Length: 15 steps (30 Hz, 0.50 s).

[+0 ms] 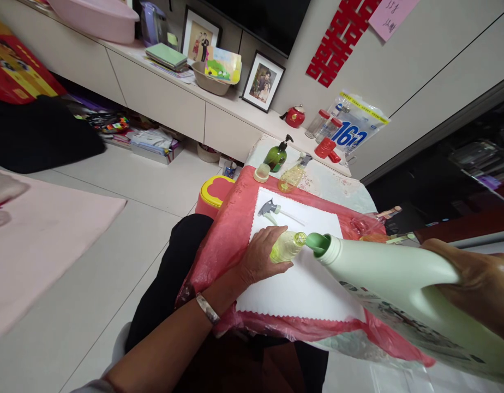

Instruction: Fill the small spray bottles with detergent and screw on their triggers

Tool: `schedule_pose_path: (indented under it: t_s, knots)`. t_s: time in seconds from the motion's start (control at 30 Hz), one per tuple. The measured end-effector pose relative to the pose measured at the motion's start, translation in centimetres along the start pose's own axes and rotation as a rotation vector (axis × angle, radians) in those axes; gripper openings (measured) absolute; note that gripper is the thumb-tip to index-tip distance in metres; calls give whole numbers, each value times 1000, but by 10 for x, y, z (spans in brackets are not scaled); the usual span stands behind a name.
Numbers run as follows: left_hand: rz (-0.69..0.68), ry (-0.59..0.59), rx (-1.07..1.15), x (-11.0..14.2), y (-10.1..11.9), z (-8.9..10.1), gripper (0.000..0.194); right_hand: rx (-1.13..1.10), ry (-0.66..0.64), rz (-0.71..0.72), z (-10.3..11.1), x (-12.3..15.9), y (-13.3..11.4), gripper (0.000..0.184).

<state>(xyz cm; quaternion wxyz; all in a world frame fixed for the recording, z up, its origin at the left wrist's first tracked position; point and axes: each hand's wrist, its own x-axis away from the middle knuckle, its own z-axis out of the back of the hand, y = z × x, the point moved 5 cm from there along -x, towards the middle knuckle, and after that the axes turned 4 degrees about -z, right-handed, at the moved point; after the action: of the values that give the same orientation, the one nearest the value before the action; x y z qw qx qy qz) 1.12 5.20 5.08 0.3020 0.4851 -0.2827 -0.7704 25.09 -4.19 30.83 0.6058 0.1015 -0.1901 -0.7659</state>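
Note:
My left hand (265, 255) is wrapped round a small clear spray bottle (285, 246) with its top off, tilted so its mouth points right. By its handle, my right hand (477, 278) grips a large pale green detergent jug (383, 273), tipped to the left. The jug's green spout (317, 243) meets or nearly meets the bottle's mouth; any flow between them is too small to make out. A grey trigger sprayer head (270, 208) with its tube lies on the white scalloped mat (301, 297) beyond the left hand.
A jug cap (262, 172), a green pump bottle (276, 157) and another spray bottle (293, 174) stand on the table's far side. Red plastic sheeting (235, 218) lies under the mat. A yellow and pink stool (216, 194) is left of the table, and a cabinet (162, 90) runs behind.

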Motion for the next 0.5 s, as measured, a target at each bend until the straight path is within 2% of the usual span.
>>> schedule_pose_path:
  t_s: [0.07, 0.27, 0.5]
  knots:
    - [-5, 1, 1, 0, 0, 0, 88, -4, -37, -39, 2, 1, -2, 39]
    - [6, -6, -12, 0, 0, 1, 87, 2, 41, -24, -3, -2, 3, 42]
    - [-2, 1, -10, 0, 1, 1, 87, -3, 7, -50, -1, -1, -2, 40]
